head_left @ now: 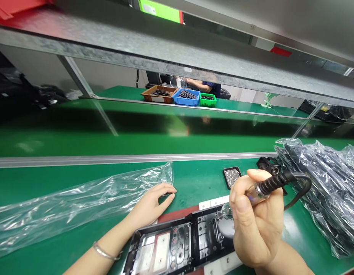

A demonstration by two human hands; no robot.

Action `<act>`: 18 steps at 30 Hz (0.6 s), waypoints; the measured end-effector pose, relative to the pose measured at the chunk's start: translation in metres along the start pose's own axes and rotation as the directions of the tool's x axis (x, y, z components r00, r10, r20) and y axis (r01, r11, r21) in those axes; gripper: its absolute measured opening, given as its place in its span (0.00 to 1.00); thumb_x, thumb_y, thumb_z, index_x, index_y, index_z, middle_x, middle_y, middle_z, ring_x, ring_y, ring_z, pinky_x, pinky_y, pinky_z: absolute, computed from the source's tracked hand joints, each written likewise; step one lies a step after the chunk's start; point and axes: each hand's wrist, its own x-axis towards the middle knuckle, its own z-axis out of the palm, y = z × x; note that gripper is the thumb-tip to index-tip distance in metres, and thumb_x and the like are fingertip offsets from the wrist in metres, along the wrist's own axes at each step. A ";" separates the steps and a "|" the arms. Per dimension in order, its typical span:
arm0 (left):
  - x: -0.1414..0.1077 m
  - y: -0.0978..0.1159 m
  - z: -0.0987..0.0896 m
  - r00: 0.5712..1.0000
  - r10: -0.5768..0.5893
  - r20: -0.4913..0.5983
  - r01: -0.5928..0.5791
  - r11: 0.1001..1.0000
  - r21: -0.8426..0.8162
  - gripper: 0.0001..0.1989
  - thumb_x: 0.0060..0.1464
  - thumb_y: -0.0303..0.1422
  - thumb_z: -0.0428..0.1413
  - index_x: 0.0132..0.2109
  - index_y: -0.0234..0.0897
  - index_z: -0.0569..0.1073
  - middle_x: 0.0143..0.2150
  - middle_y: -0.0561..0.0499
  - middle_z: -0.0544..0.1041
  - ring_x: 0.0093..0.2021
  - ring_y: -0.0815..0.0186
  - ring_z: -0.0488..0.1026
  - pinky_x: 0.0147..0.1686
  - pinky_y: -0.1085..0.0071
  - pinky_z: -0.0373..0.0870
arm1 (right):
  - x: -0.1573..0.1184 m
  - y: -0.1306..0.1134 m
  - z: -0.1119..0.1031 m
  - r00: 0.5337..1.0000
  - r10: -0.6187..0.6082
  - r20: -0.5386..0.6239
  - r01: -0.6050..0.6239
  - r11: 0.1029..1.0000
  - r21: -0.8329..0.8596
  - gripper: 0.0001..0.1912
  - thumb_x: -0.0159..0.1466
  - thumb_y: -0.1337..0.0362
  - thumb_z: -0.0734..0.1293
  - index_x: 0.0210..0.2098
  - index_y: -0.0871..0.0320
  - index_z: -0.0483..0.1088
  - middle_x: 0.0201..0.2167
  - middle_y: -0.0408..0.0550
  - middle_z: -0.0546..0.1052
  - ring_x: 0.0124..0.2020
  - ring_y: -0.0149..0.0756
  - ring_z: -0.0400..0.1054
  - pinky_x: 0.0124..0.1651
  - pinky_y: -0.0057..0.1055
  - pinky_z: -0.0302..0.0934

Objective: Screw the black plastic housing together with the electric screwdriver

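Observation:
My right hand is shut around an electric screwdriver, whose black cord curves off to the right. Its tip points down at a black plastic housing panel, which lies on a red-and-white fixture. My left hand rests open on the green mat, just beside the fixture's upper corner and next to a clear plastic bag. A small black tray of silver screws sits just above my right hand. The screwdriver's tip is partly hidden by my fingers.
A plastic bag stuffed with black parts is piled at the right of the bench. A silver rail crosses behind the mat. A grey shelf runs overhead. On a far bench, a co-worker's arm is beyond several trays of parts.

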 end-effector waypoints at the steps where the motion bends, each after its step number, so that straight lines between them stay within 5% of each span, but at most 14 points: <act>1: 0.000 0.000 0.000 1.000 -0.001 0.000 0.001 1.000 -0.002 0.26 0.67 0.55 0.51 0.45 0.37 0.79 0.46 0.45 0.81 0.49 0.59 0.78 0.54 0.54 0.77 | 0.000 0.000 0.000 1.000 -0.001 0.003 0.001 1.000 -0.001 0.11 0.85 0.66 0.60 0.64 0.54 0.63 0.35 0.43 0.65 0.32 0.31 0.62 0.33 0.25 0.57; 18: 0.000 0.000 0.001 1.000 -0.008 0.008 0.008 1.000 -0.002 0.27 0.67 0.56 0.49 0.44 0.37 0.79 0.46 0.45 0.81 0.49 0.59 0.78 0.54 0.54 0.77 | 0.001 0.000 0.000 1.000 0.010 0.005 -0.010 1.000 0.004 0.12 0.85 0.65 0.60 0.65 0.51 0.64 0.34 0.42 0.64 0.31 0.30 0.60 0.30 0.25 0.53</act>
